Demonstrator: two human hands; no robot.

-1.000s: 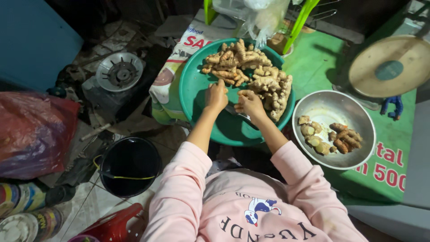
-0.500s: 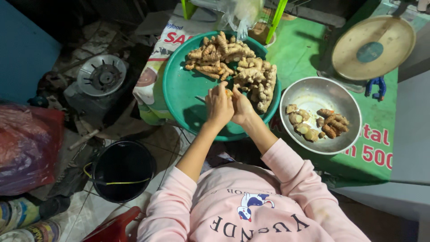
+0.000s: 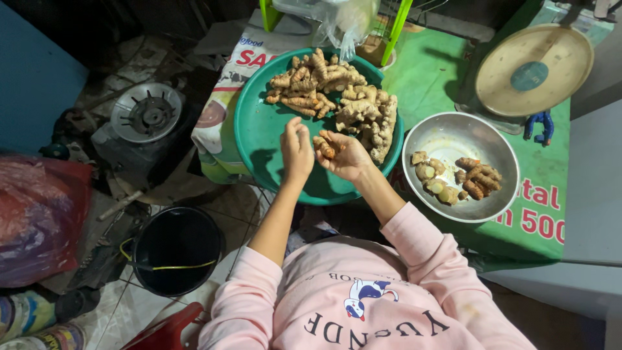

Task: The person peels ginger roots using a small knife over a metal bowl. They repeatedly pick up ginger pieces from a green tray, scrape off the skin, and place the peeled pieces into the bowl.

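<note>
The right hand is closed around a small orange-brown root piece, pinched between thumb and fingertips with its end poking out toward 9 o'clock. The left hand sits just beside it at 9 o'clock, fingers curled narrowly toward the piece. Whether it holds a scrap or a small tool I cannot tell. Both hands hover over the bare part of the round green tray.

Judging from this, the step in hand is working on a single root, cleaning or trimming it, held clear of the heap.

At 12 o'clock from the hands, the pile of knobbly roots lies on the far half of the tray. At 3 o'clock, off the tray and just beside it, stands a metal bowl with a few cut, paler pieces gathered at its near side. Further out at 1 o'clock is a weighing scale pan on the green-covered desk. At 7 o'clock, down on the floor, sits a black bucket.

A next move on this piece calls for a steady pinch by the right hand while the left works close against it. Moving it on means a short carry toward 3 o'clock, over the tray rim.
</note>
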